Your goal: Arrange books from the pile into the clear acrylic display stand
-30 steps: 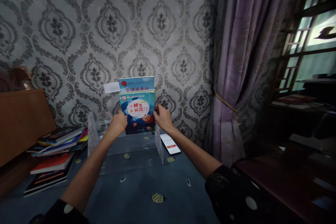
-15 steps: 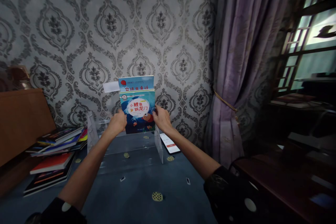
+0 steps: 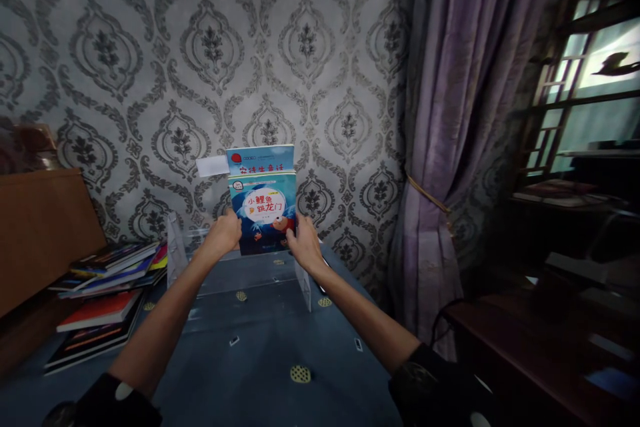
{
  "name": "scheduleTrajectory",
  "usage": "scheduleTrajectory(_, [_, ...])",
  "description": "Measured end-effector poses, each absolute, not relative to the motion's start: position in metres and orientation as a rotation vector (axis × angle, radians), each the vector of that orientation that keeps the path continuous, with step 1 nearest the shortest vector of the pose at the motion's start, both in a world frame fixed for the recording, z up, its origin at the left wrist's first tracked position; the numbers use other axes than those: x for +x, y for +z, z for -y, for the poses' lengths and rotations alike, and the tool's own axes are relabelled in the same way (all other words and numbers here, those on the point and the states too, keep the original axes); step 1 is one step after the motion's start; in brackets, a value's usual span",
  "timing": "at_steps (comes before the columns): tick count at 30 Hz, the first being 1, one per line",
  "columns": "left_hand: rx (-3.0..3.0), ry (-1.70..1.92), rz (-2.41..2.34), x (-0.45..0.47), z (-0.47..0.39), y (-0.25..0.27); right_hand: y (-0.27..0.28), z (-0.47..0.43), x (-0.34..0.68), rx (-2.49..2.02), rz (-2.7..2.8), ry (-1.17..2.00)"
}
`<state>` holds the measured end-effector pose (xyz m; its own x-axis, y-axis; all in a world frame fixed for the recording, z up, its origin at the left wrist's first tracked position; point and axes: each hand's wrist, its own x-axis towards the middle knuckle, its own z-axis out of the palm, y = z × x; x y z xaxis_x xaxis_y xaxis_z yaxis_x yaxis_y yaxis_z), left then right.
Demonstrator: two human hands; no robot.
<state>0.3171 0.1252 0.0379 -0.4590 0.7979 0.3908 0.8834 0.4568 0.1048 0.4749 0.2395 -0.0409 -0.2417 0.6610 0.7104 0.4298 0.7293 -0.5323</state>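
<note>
A blue picture book [image 3: 263, 233] with a white oval title stands upright, facing me, at the clear plastic rack [image 3: 250, 285]. My left hand [image 3: 226, 233] is closed on its left edge. On the right edge my right hand [image 3: 303, 240] grips it, the thumb lying on the front cover. Behind it rises a taller light-blue book [image 3: 261, 158] with red lettering; only its upper part shows. A white paper slip [image 3: 211, 166] sticks out to the left of that book. Whether the books rest on the rack is hard to make out.
Several books [image 3: 113, 273] lie in an uneven pile at the left, beside a brown wooden panel [image 3: 47, 233]. A phone [image 3: 326, 263] is mostly hidden behind my right forearm. The table has a dark blue patterned cloth [image 3: 260, 373]. A purple curtain [image 3: 435, 147] hangs at the right.
My right hand has slid down the book's right edge a little, and its forearm now covers most of the phone. The left hand and the books have barely moved.
</note>
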Motion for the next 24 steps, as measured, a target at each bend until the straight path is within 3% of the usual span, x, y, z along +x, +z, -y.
scheduleTrajectory(24, [-1.494, -0.442, 2.419, 0.3151, -0.1239, 0.0408, -0.0455, -0.2442, 0.4787, -0.782, 1.879, 0.338])
